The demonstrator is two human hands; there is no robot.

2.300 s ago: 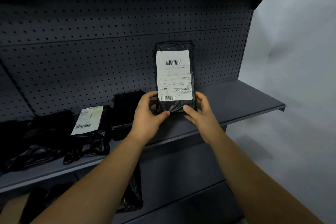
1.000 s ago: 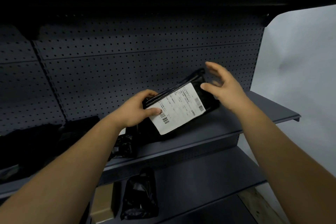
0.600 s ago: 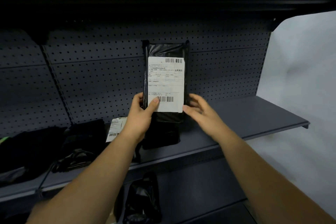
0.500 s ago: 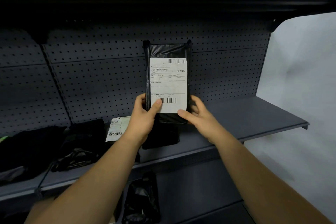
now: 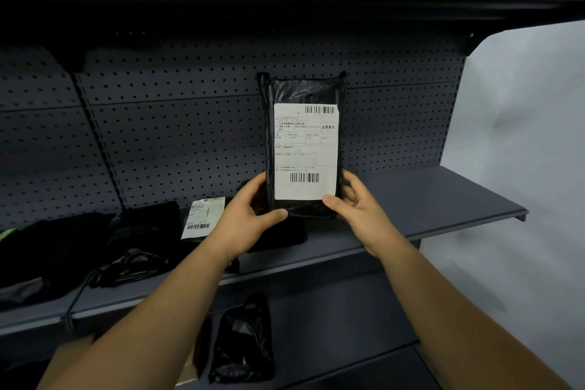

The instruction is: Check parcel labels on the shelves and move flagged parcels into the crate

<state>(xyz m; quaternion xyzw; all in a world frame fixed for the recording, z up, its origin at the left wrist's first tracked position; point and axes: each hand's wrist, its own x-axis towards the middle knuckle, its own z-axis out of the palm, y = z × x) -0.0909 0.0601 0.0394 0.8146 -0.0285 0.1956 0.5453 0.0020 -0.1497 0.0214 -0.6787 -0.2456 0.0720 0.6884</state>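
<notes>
Both forearms reach up from the bottom edge. The left hand (image 5: 245,220) and right hand (image 5: 356,204) grip an upright black parcel (image 5: 302,146) by its lower corners, above the shelf (image 5: 443,196); its white label (image 5: 305,152) faces the camera, small print unreadable.

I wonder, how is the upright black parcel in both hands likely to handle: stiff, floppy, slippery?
Probably fairly stiff: the parcel stands upright though left hand and right hand grip only its bottom. Its glossy surface looks slippery. Likely light, since a low grip suffices.
</notes>
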